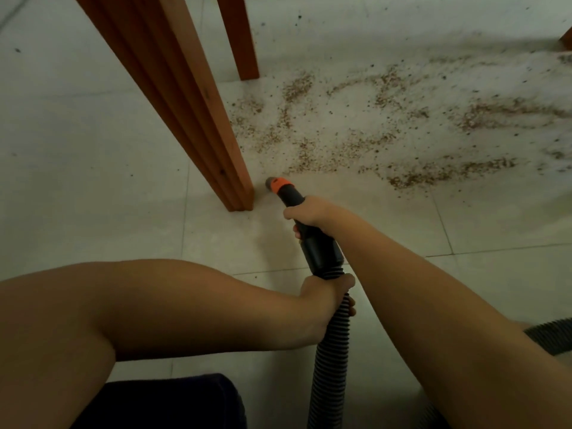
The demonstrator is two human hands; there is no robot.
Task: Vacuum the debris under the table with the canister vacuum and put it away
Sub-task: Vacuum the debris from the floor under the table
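Gripping the black nozzle tube (305,221) of the vacuum, the right hand (305,212) has its fingers curled fully round the tube just behind the orange collar (280,183). The grey nozzle tip (270,182) sits at or just above the tiled floor (93,134), just beside the foot of the nearer wooden counter leg (198,119); whether it touches the tile cannot be told. The left hand (325,292) has a closed grip on the ribbed black hose (331,351), directly behind the rigid cuff (322,252) where hose meets tube. The hose runs from that hand toward the bottom edge of the view; a further stretch of ribbed hose (554,334) shows at the right edge, behind the right forearm.

Brown granular debris (371,131) lies scattered in streaks and patches across the floor under the counter, beyond the nozzle tip and stretching to the right. A second wooden leg (241,38) stands farther back, well apart from the nozzle. The canister itself is out of view. A dark garment (167,400) fills the lower left.
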